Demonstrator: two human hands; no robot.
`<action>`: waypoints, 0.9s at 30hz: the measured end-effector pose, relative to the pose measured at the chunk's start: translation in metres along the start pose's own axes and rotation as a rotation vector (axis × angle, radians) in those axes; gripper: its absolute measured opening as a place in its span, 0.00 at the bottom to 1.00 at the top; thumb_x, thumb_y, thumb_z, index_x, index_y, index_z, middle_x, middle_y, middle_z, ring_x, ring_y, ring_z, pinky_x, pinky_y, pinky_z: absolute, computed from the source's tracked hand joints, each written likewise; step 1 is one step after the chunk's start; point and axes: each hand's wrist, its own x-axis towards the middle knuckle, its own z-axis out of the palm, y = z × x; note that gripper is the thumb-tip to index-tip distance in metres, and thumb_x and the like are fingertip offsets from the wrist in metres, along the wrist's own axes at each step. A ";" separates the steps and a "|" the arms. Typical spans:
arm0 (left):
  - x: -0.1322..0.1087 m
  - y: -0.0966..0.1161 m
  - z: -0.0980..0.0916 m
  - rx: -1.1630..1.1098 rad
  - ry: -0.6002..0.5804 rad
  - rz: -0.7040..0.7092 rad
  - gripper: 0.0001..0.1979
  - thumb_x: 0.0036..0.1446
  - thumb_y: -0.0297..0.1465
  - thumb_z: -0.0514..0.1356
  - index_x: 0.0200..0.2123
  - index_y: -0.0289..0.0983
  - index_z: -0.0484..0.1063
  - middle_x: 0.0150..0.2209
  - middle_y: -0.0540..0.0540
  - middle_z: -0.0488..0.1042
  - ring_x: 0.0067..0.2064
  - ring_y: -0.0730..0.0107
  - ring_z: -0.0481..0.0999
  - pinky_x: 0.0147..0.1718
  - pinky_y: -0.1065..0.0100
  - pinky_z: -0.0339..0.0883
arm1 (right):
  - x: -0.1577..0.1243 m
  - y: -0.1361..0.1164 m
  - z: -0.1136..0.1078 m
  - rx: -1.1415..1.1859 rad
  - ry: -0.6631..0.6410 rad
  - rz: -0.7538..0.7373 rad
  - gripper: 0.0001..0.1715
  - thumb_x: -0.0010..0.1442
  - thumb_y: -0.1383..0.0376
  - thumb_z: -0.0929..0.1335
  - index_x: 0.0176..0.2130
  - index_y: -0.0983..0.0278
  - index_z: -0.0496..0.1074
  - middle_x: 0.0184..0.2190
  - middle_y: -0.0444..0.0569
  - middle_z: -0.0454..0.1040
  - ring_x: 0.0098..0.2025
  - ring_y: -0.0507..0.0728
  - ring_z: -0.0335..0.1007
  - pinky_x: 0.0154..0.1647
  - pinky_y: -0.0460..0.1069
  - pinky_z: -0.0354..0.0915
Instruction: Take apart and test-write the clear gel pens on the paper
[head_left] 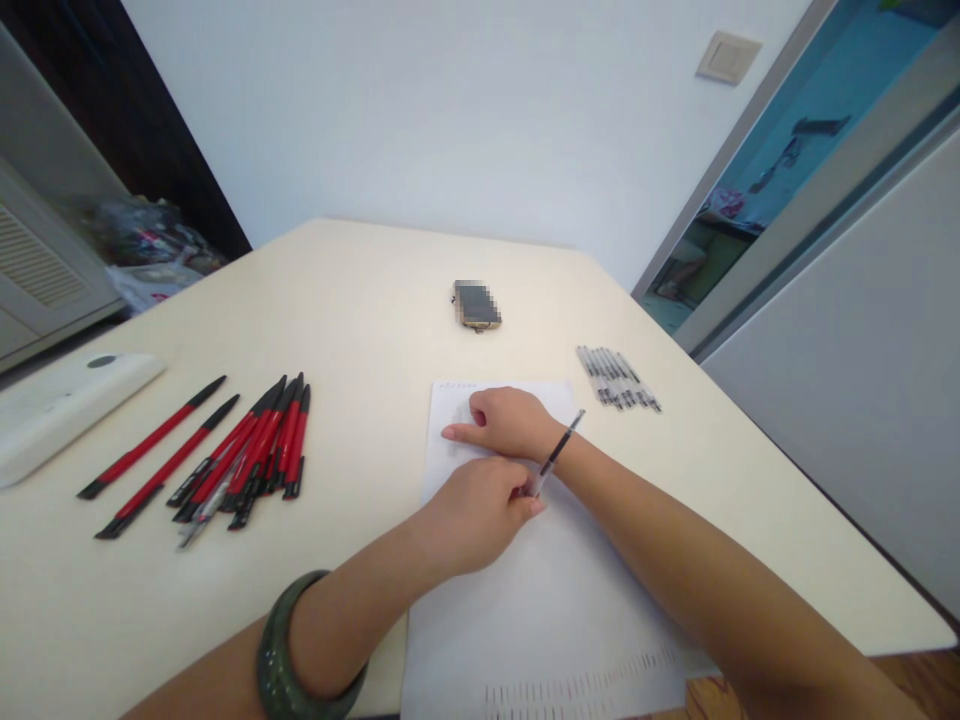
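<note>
My left hand [480, 510], with a green bangle [279, 660] on its wrist, pinches a clear pen refill with dark ink [556, 450]. The refill slants up to the right, its upper end over my right wrist. My right hand [510, 420] rests on the upper part of a white sheet of paper [525, 610]. Its index finger is curled and its thumb points left, apart from it, with nothing visible between them; the other fingers are hidden. Rows of short pen strokes [577, 688] run along the sheet's lower edge.
Several red and black pens [262, 440] lie left of the paper, beside a white device [75, 410]. A group of clear refills [616, 380] lies at the right. Farther back on the cream table [375, 290] is a small dark object [477, 303], partly pixelated.
</note>
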 end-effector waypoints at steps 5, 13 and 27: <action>0.001 0.003 -0.003 0.031 0.016 0.009 0.11 0.52 0.35 0.50 0.23 0.36 0.65 0.25 0.49 0.69 0.26 0.71 0.65 0.23 0.71 0.53 | 0.005 -0.003 -0.003 0.113 -0.036 0.004 0.19 0.47 0.51 0.62 0.26 0.63 0.70 0.24 0.47 0.72 0.24 0.51 0.62 0.21 0.44 0.50; -0.001 0.006 -0.003 0.060 0.029 -0.008 0.11 0.52 0.35 0.50 0.23 0.37 0.66 0.25 0.49 0.68 0.26 0.71 0.65 0.22 0.71 0.53 | 0.017 -0.017 -0.003 0.520 -0.060 0.170 0.07 0.37 0.65 0.66 0.16 0.68 0.67 0.15 0.47 0.67 0.20 0.50 0.58 0.20 0.45 0.49; -0.002 0.010 -0.007 0.008 0.062 -0.046 0.13 0.54 0.38 0.47 0.25 0.38 0.63 0.26 0.50 0.69 0.27 0.71 0.66 0.24 0.72 0.55 | -0.039 0.035 -0.030 1.567 0.372 0.296 0.09 0.46 0.62 0.67 0.27 0.66 0.64 0.18 0.41 0.63 0.17 0.45 0.55 0.17 0.41 0.56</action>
